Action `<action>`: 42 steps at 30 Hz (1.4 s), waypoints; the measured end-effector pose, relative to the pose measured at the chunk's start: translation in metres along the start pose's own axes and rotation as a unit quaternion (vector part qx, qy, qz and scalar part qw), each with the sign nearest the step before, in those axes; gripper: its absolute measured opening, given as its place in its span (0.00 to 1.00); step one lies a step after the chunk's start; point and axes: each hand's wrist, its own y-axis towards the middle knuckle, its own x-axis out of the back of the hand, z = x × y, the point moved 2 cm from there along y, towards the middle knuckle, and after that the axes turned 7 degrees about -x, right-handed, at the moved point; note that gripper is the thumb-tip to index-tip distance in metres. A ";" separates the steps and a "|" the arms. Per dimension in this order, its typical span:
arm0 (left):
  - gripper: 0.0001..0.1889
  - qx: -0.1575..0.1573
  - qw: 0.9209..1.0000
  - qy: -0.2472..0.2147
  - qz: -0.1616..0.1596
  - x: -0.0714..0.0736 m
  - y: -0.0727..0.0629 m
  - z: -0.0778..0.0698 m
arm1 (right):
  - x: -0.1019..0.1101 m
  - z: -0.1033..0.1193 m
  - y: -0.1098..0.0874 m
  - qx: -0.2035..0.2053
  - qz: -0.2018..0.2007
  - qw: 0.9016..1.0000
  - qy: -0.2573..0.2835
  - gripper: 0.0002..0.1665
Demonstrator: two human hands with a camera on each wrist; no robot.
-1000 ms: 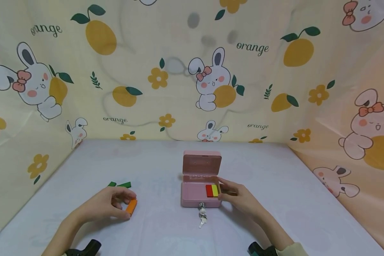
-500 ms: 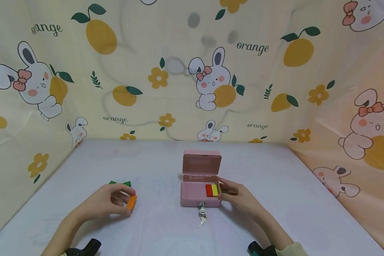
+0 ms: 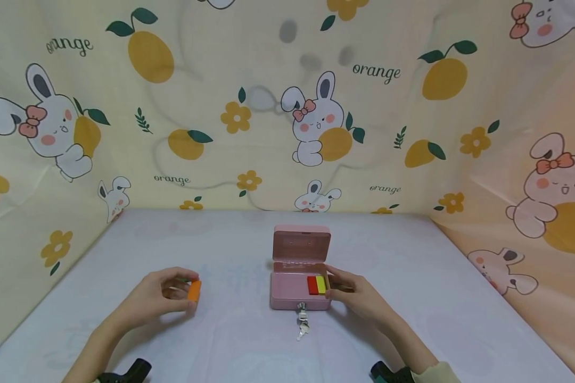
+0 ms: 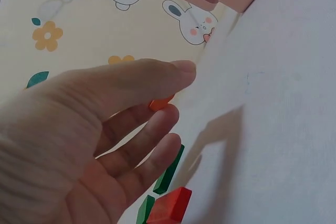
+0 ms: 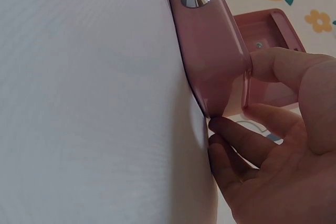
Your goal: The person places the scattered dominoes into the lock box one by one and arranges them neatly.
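My left hand (image 3: 155, 292) pinches an orange block (image 3: 194, 291) between thumb and fingers, over the left part of the table. In the left wrist view the thumb hides most of this block. A pink metal cash box (image 3: 287, 302) stands with its lid raised, and a red block (image 3: 312, 285) and a yellow block (image 3: 321, 285) lie side by side at its right end. My right hand (image 3: 359, 292) grips that end; in the right wrist view its thumb and index finger are at the rim, the other fingers low against the side.
Beneath my left hand, the left wrist view shows a green block (image 4: 169, 170), another green block (image 4: 145, 211) and a red block (image 4: 170, 206). Keys (image 3: 303, 331) hang from the box's front lock. A cloth with rabbit and orange prints (image 3: 268, 53) surrounds the white table (image 3: 239, 346).
My left hand has lifted the orange block and moved slightly back and left, turning it more upright and covering most of the green blocks in the head view. The right hand and the box stay put.
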 end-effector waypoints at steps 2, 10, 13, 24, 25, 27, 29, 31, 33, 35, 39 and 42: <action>0.31 0.002 1.000 -0.002 -0.001 0.000 0.000 0.001 | 0.000 0.000 0.000 0.001 0.001 1.000 -0.001 0.36; 0.31 0.010 1.000 0.005 -0.004 0.000 0.001 0.001 | -0.001 0.001 0.000 0.001 0.002 1.000 0.002 0.35; 0.31 0.016 1.000 0.001 -0.008 -0.001 0.001 0.000 | -0.001 0.000 0.000 -0.003 0.003 1.000 0.004 0.36; 0.30 -0.013 1.000 -0.013 -0.011 -0.008 0.001 -0.005 | -0.001 0.001 -0.001 -0.003 0.002 1.000 -0.002 0.37; 0.29 -0.018 1.000 -0.014 -0.011 -0.009 0.002 -0.005 | -0.001 0.001 -0.001 -0.004 0.002 1.000 -0.003 0.37; 0.29 -0.023 1.000 -0.012 -0.012 -0.012 0.004 -0.006 | 0.000 0.000 -0.001 -0.004 0.001 1.000 -0.004 0.37; 0.29 -0.023 1.000 -0.014 -0.012 -0.014 0.004 -0.008 | 0.000 0.001 -0.001 -0.004 0.002 1.000 -0.002 0.36; 0.29 -0.021 1.000 -0.014 -0.012 -0.016 0.004 -0.010 | 0.000 0.001 -0.002 -0.002 0.002 1.000 -0.003 0.36; 0.29 -0.018 1.000 -0.012 -0.012 -0.018 0.005 -0.011 | 0.000 0.000 -0.001 -0.002 0.002 1.000 -0.003 0.36; 0.28 -0.016 1.000 -0.010 -0.014 -0.020 0.007 -0.012 | 0.000 0.000 -0.001 -0.001 0.002 1.000 -0.003 0.36; 0.27 -0.015 0.999 -0.002 -0.033 -0.023 0.008 -0.012 | 0.000 0.000 0.000 0.000 0.001 1.000 -0.003 0.36; 0.27 -0.018 0.999 0.000 -0.046 -0.024 0.009 -0.013 | 0.000 -0.001 0.000 0.000 0.000 1.000 -0.004 0.36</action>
